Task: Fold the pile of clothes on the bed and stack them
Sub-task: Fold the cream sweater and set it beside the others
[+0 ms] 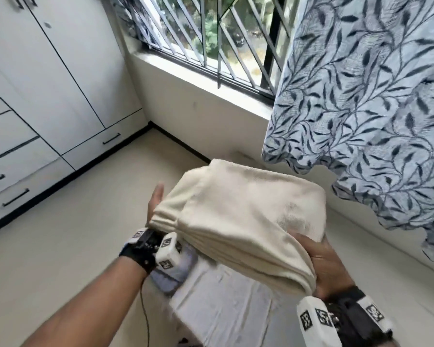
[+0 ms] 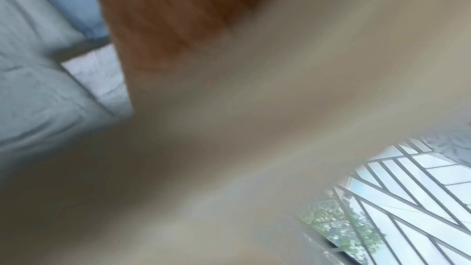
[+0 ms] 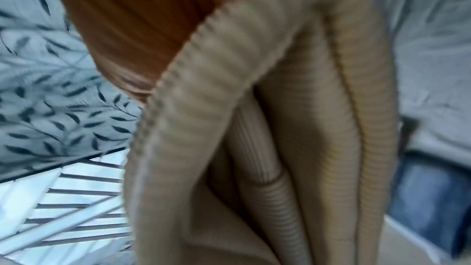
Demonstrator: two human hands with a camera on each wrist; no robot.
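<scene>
Held between both hands: folded cream garment [image 1: 238, 216], right hand [image 1: 323, 266] curled around its near corner, left hand [image 1: 156, 204] flat and spread underneath. Below the grip, white folded clothes [image 1: 223, 309].

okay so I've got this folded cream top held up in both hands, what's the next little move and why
Probably lower it flat onto the white folded garment directly beneath. The cream top looks fully folded, the left hand supports one end and the right hand grips the other, so it seems ready to stack.
</scene>
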